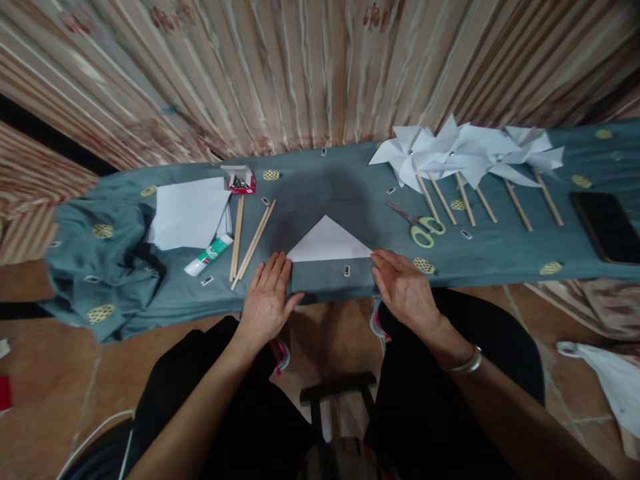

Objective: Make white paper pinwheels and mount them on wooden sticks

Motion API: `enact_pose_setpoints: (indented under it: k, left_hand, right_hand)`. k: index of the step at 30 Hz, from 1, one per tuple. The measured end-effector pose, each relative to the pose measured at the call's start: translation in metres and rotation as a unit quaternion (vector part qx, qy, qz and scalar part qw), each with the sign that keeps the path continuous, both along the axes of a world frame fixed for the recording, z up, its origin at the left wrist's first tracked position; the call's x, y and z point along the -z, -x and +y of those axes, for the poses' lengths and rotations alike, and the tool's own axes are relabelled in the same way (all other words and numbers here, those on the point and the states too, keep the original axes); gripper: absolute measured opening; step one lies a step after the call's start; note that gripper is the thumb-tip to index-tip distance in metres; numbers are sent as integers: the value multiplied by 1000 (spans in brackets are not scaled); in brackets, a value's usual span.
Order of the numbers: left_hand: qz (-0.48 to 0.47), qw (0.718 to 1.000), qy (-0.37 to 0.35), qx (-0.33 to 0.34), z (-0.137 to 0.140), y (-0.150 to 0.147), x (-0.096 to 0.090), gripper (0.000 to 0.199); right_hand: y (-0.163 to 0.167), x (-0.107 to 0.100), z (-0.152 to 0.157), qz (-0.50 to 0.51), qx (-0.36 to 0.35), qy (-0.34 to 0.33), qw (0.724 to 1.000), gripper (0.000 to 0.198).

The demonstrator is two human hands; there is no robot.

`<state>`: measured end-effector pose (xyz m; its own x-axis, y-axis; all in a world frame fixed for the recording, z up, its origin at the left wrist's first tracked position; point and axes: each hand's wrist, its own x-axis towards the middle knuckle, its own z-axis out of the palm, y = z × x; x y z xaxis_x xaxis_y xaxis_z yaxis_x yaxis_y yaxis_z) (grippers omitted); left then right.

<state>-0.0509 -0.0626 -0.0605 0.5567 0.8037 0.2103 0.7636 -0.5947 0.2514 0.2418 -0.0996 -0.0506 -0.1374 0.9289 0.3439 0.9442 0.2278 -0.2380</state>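
A white sheet of paper (330, 242), folded into a triangle, lies on the cloth with its peak pointing away from me and its long folded edge toward me. My left hand (269, 293) rests flat with fingers stretched out, the fingertips at the triangle's left corner and the thumb apart. At the right corner, the fingertips of my right hand (403, 283) touch the paper, the hand lying flat with its fingers extended. To the right of the triangle are scissors (420, 227) with light green handles.
Left of the triangle are wooden sticks (255, 243), a glue stick (209, 255), a stack of white paper (187, 212) and a small red box (241, 180) of metal pins. Several white paper pinwheels (465, 152) lie back right, near a black phone (607, 227). A grey-green cloth (320, 190) covers the narrow table.
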Motion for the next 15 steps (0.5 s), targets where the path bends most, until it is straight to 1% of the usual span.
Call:
enact_pose_setpoints:
  k: [3,5,7,11,15]
  left_hand:
    - [-59,998,11,-34,1,5,0,57]
    - [-110,992,20,-65,6,3,0,58]
    - [-152,984,26,-84,13,-1,0,61]
    - [-195,977,47,-76,27,-11,0,64]
    - [-215,973,65,-61,35,-17,0,67]
  right_hand:
    - [1,1,9,63,19,-6,998,39]
    - [3,1,19,106,24,-2,994,43]
    - [5,1,31,142,26,15,989,48]
    - [13,0,51,187,40,53,980,48]
    - [22,-8,55,255,30,67,964,47]
